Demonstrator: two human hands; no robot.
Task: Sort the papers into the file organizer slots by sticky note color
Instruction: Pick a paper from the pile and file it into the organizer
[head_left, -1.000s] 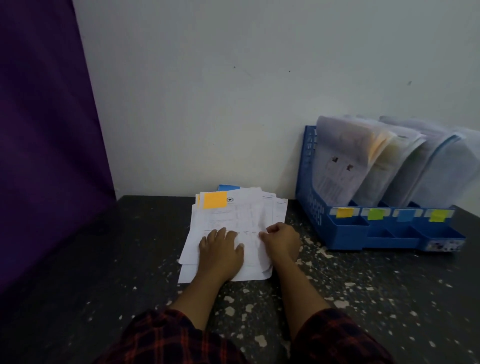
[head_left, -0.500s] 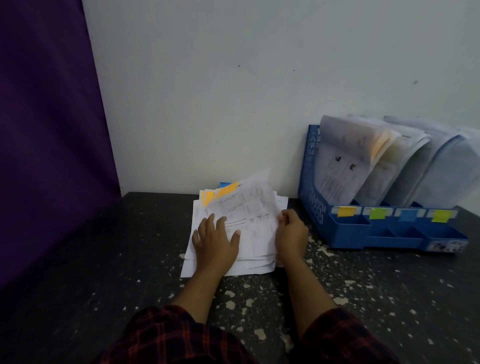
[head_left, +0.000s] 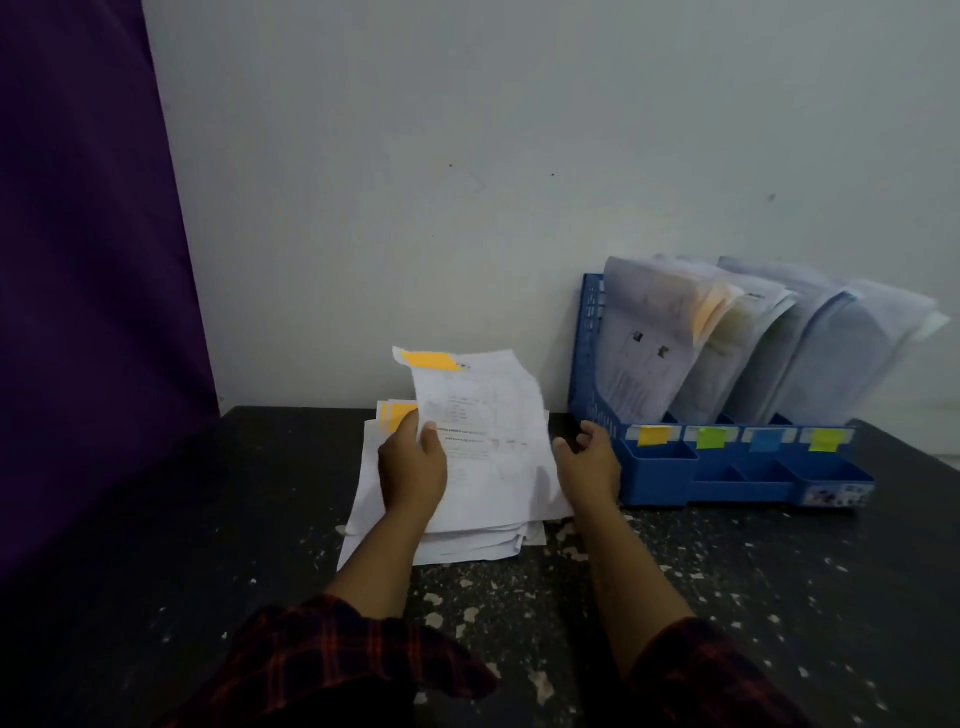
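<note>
A stack of white papers (head_left: 467, 540) lies on the dark table. My left hand (head_left: 413, 467) pinches the left edge of the top sheet (head_left: 488, 415), which is lifted and tilted up, with an orange sticky note (head_left: 428, 360) at its top corner. The sheet below shows another orange note (head_left: 396, 415). My right hand (head_left: 589, 462) hovers with relaxed fingers at the sheet's right edge, beside the blue file organizer (head_left: 660, 483). Its slots hold papers and carry orange (head_left: 653, 435), green (head_left: 710, 438), blue (head_left: 762, 440) and yellow-green (head_left: 825, 439) labels.
A purple curtain (head_left: 88, 260) hangs at the left and a white wall (head_left: 467, 182) stands right behind the stack and organizer. The speckled black table (head_left: 779, 597) stretches to the right and toward me. My plaid sleeves fill the bottom edge.
My left hand has gone from pressing the stack to pinching the top sheet and raising it. My right hand has let go of the sheet's edge and shifted right toward the organizer.
</note>
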